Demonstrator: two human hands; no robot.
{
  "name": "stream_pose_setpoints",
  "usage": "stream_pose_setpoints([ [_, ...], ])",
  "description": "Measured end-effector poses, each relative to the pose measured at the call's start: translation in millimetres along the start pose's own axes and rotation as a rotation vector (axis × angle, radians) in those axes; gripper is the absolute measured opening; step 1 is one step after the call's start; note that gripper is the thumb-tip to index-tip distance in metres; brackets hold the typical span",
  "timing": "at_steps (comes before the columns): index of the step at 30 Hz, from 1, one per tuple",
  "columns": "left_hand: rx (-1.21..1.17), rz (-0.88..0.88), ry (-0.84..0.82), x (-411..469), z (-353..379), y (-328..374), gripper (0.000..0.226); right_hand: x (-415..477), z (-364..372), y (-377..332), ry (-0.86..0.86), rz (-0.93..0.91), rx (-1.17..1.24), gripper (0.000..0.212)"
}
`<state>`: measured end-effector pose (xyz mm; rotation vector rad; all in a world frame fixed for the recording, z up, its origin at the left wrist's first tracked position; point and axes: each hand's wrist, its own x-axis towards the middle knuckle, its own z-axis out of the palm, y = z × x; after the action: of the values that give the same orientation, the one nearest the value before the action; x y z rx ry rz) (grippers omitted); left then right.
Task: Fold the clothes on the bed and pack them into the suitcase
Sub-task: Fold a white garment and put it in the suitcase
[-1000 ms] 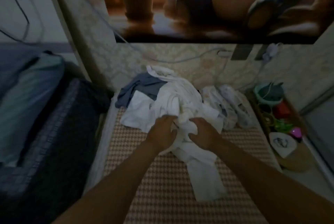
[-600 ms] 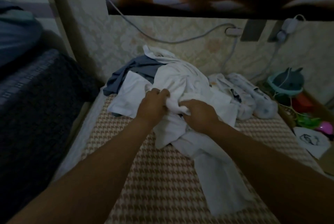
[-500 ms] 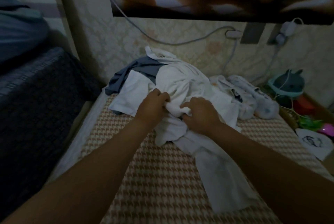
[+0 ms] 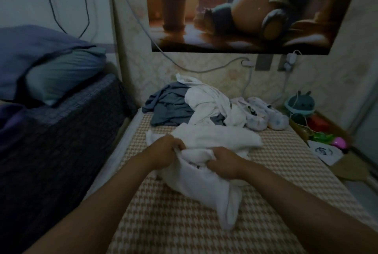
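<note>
L hand (image 4: 165,152) + R hand (image 4: 224,163) both fisted on bunched white garment (image 4: 204,184), centre frame on bed (image 4: 184,233). Nothing folded yet; pile (image 4: 180,108) upper centre waits. Suitcase not in view. Looks barely started.

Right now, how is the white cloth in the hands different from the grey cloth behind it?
The white cloth is bright white; the grey cloth is dull blue-grey. The left hand and right hand grip the white cloth; no hand touches the grey cloth. Both are crumpled, unfolded, on the bed.
</note>
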<state>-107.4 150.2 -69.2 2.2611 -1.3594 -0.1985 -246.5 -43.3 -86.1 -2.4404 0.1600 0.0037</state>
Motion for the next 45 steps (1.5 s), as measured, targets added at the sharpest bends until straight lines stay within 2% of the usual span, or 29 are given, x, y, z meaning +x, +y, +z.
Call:
stream_pose_setpoints([
  [1, 0.019, -0.052, -0.074, -13, 6, -2, 0.041, -10, 7, 0, -0.068, 0.035, -0.034, 0.019],
  [3, 0.060, -0.125, -0.086, -38, 19, -11, 0.039, -26, 19, 0, -0.120, 0.089, -0.092, 0.025],
  [5, 0.108, -0.115, 0.023, -57, 28, -19, 0.034, -36, 25, -1, -0.020, 0.117, -0.205, 0.026],
  [8, 0.255, -0.063, 0.280, -71, 34, -15, 0.036, -37, 29, -2, 0.265, 0.122, -0.410, 0.028],
  [10, 0.275, 0.029, 0.372, -76, 39, -2, 0.036, -31, 31, 1, 0.308, 0.158, -0.345, 0.033],
  [12, 0.243, 0.171, 0.360, -77, 54, 6, 0.029, -23, 35, 12, 0.273, 0.226, -0.248, 0.040],
  [15, 0.217, 0.174, 0.204, -71, 75, -7, 0.063, -14, 42, 36, 0.267, 0.298, -0.124, 0.045],
  [17, 0.195, 0.225, 0.172, -66, 80, -18, 0.051, -13, 45, 40, 0.222, 0.294, -0.055, 0.047],
  [19, 0.121, 0.208, 0.116, -61, 73, -28, 0.038, -13, 43, 34, 0.193, 0.210, 0.034, 0.048],
  [20, 0.103, 0.176, 0.119, -59, 65, -30, 0.028, -12, 42, 27, 0.210, 0.162, 0.084, 0.047],
  [22, 0.049, 0.147, 0.241, -57, 39, -38, 0.020, -13, 40, 8, 0.221, 0.123, 0.149, 0.047],
  [24, 0.029, 0.167, 0.384, -67, 8, -48, 0.013, -18, 41, -15, 0.099, 0.103, 0.187, 0.046],
  [26, 0.191, 0.068, 0.304, -82, -15, -66, 0.027, -27, 43, -37, -0.146, 0.110, 0.255, 0.043],
  [27, 0.261, -0.061, 0.185, -91, -20, -75, 0.035, -28, 42, -42, -0.207, 0.098, 0.267, 0.039],
  [28, 0.343, -0.185, 0.062, -101, -21, -80, 0.038, -28, 42, -45, -0.182, 0.069, 0.273, 0.030],
  [30, 0.438, -0.305, -0.085, -119, -16, -77, 0.039, -21, 40, -37, 0.063, 0.033, 0.141, 0.012],
  [31, 0.466, -0.302, -0.061, -124, -13, -70, 0.039, -17, 40, -29, 0.167, 0.024, -0.005, 0.018],
  [32, 0.466, -0.265, 0.004, -128, -8, -60, 0.037, -13, 43, -20, 0.199, 0.014, -0.161, 0.029],
  [34, 0.250, -0.202, 0.140, -135, 2, -35, 0.022, -7, 55, -3, 0.105, 0.006, -0.454, 0.052],
  [35, 0.178, -0.165, 0.094, -140, 5, -20, 0.025, -5, 62, 2, 0.036, 0.013, -0.554, 0.061],
  [36, 0.180, -0.176, -0.030, -143, 13, -16, 0.044, -2, 69, 5, 0.001, 0.009, -0.608, 0.065],
  [37, 0.244, -0.191, -0.149, -146, 21, -12, 0.062, 0, 75, 6, -0.011, -0.007, -0.644, 0.063],
  [38, 0.309, -0.217, -0.218, -147, 28, -14, 0.068, 3, 80, 4, 0.033, -0.070, -0.680, 0.055],
  [39, 0.354, -0.188, -0.222, -147, 34, -21, 0.060, 7, 84, 0, 0.134, -0.154, -0.694, 0.044],
  [41, 0.239, -0.183, -0.112, -143, 40, -32, 0.036, 16, 84, -3, 0.274, -0.233, -0.692, 0.026],
  [42, 0.120, -0.232, 0.005, -143, 37, -34, 0.033, 17, 81, -7, 0.294, -0.218, -0.672, 0.022],
  [44, -0.050, -0.286, 0.244, -143, 26, -35, 0.031, 14, 70, -14, 0.308, -0.177, -0.635, 0.030],
  [45, -0.039, -0.286, 0.276, -143, 20, -37, 0.030, 11, 64, -16, 0.270, -0.155, -0.578, 0.037],
])
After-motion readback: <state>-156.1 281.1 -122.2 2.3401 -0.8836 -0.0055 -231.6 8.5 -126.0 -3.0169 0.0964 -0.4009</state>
